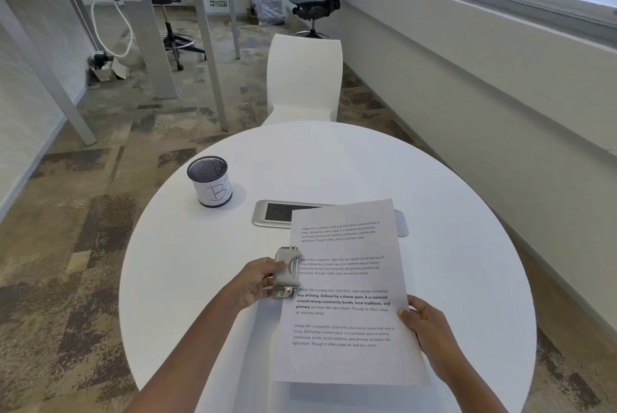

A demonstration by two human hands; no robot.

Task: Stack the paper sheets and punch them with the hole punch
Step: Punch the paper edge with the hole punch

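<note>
A stack of printed paper sheets (347,296) is held slightly above the round white table (450,212), its near end lifted. My right hand (424,329) pinches the stack's right edge, thumb on top. A grey metal hole punch (285,272) sits at the middle of the stack's left edge, with the paper edge in its slot. My left hand (258,282) grips the punch from the left, fingers curled over its lever.
A black mesh pen cup (209,180) with a white label marked B stands at the table's left. A silver power-socket panel (277,215) lies partly under the paper's far end. A white chair (305,79) stands behind the table.
</note>
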